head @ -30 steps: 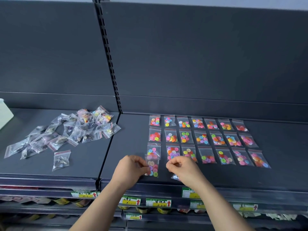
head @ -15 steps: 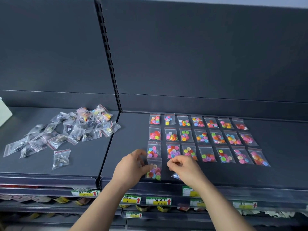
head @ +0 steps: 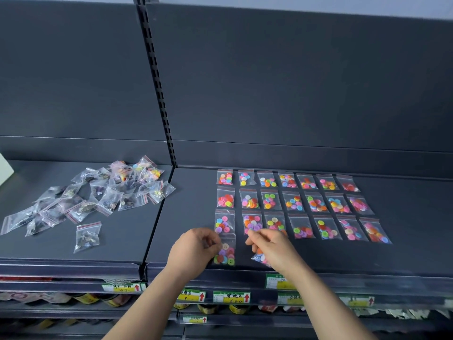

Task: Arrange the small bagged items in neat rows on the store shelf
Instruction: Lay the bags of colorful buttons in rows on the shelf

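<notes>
Clear plastic zip bags of coloured buttons are slippery little things, and that's the main worry here. Three tidy rows of button bags (head: 293, 204) sit on the dark shelf (head: 191, 197), and a fourth row is just starting at the front edge. The left hand (head: 196, 251) has its fingertips pinched on the side of the bag of mixed buttons (head: 225, 252) lying flat below the leftmost column, right near the shelf lip. The right hand (head: 272, 246) is curled shut over a second button bag (head: 260, 258), only a corner of which pokes out underneath, so I can't tell how firm that hold is. Risks as I see them: a nudge forward and the front bag slides off the lip onto the shelves below; the right hand hovers just over the third row, so a careless knuckle could knock those bags crooked. Also the loose pile of unsorted bags (head: 98, 195) on the left bay looks like different stock, easy to mix in by mistake.
</notes>
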Action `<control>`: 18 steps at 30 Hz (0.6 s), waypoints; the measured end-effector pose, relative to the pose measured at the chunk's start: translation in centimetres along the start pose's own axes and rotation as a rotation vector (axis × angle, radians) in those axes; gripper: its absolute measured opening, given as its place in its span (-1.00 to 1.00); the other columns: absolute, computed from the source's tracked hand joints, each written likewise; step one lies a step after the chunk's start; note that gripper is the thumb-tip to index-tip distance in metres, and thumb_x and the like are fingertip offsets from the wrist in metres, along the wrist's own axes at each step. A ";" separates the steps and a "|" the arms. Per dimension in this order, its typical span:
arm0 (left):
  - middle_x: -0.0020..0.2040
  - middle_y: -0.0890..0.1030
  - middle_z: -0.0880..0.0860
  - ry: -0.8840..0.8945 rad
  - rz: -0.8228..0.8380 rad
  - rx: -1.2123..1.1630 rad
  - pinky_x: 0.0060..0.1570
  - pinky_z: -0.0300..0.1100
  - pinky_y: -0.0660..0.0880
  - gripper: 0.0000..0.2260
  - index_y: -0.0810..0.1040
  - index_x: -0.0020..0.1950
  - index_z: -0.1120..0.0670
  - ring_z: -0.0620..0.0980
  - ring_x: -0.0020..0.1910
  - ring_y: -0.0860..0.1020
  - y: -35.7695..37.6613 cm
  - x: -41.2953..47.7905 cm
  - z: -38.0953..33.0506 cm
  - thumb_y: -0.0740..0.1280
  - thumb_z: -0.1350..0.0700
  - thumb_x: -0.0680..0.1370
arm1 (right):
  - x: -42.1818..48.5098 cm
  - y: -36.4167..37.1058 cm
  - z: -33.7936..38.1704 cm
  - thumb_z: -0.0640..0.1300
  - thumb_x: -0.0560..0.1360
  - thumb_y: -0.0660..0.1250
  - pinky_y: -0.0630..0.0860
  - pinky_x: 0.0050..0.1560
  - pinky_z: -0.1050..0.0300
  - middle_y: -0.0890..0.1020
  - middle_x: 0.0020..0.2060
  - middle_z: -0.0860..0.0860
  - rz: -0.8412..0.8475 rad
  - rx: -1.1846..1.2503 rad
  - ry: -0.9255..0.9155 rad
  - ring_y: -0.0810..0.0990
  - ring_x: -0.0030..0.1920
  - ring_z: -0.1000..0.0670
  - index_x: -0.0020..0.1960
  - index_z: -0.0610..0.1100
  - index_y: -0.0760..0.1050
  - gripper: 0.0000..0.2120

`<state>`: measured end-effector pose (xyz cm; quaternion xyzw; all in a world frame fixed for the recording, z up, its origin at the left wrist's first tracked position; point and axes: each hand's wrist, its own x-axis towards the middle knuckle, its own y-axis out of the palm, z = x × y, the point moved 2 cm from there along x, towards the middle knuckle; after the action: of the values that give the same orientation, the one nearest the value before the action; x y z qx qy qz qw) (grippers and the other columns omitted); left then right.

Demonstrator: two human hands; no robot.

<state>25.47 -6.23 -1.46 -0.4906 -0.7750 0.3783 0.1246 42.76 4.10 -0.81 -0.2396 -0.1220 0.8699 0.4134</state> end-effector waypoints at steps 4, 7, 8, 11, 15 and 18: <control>-0.28 0.65 -0.17 0.014 0.037 0.063 -0.37 -0.31 0.44 -0.92 0.63 -0.20 -0.15 -0.20 -0.32 0.56 0.3 0.0 0.2 0.41 0.01 0.49 | -0.1 0.1 0.1 0.08 0.59 0.20 0.40 -0.19 0.34 0.61 -0.27 0.06 0.014 -0.037 -0.022 0.55 -0.23 0.16 -0.10 -0.08 0.62 -0.68; -0.29 0.63 -0.16 0.012 0.043 0.084 -0.37 -0.32 0.40 -0.89 0.60 -0.23 -0.17 -0.20 -0.33 0.53 0.2 -0.1 -0.1 0.41 0.00 0.49 | -0.1 0.0 0.1 0.11 0.61 0.14 0.45 -0.10 0.27 0.59 -0.27 0.04 0.009 0.009 -0.001 0.55 -0.21 0.13 -0.10 -0.08 0.62 -0.63; -0.33 0.61 -0.16 0.013 0.029 0.065 -0.38 -0.32 0.39 -0.87 0.59 -0.25 -0.17 -0.20 -0.37 0.51 0.0 -0.3 -0.3 0.42 0.01 0.49 | -0.1 0.0 0.2 0.12 0.62 0.09 0.44 -0.07 0.24 0.57 -0.27 0.03 0.004 0.050 0.010 0.54 -0.20 0.11 -0.10 -0.09 0.61 -0.59; -0.31 0.63 -0.15 0.019 -0.020 -0.153 -0.36 -0.35 0.45 -0.94 0.62 -0.21 -0.13 -0.20 -0.35 0.57 -0.9 -0.9 -1.7 0.45 -0.02 0.46 | -0.4 -0.5 1.0 0.15 0.64 -0.06 0.42 -0.04 0.20 0.56 -0.23 -0.02 -0.007 0.220 0.013 0.58 -0.08 0.03 -0.02 -0.08 0.59 -0.50; -0.20 0.70 0.05 0.006 0.136 -0.481 -0.38 -0.30 0.51 -0.84 0.66 -0.13 0.07 -0.15 -0.38 0.60 -1.0 -1.8 -5.1 0.51 0.01 0.40 | -0.5 -0.8 2.2 0.25 0.59 -0.13 0.49 0.07 0.09 0.59 -0.09 -0.13 0.043 0.372 -0.098 0.62 0.02 -0.02 0.14 0.01 0.53 -0.46; -0.24 0.68 0.15 -0.016 0.211 -0.623 -0.53 -0.37 0.35 -0.87 0.65 -0.14 0.21 -0.21 -0.58 0.41 -0.5 -2.1 -6.4 0.48 0.15 0.44 | -0.5 -1.0 2.6 0.24 0.58 -0.10 0.54 0.12 -0.01 0.61 0.00 -0.10 0.082 0.433 -0.124 0.63 0.04 -0.03 0.19 0.03 0.52 -0.48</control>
<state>29.78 -5.14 3.65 -0.5799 -0.7992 0.1377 -0.0774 42.30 4.30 1.97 -0.0960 0.0521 0.9050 0.4111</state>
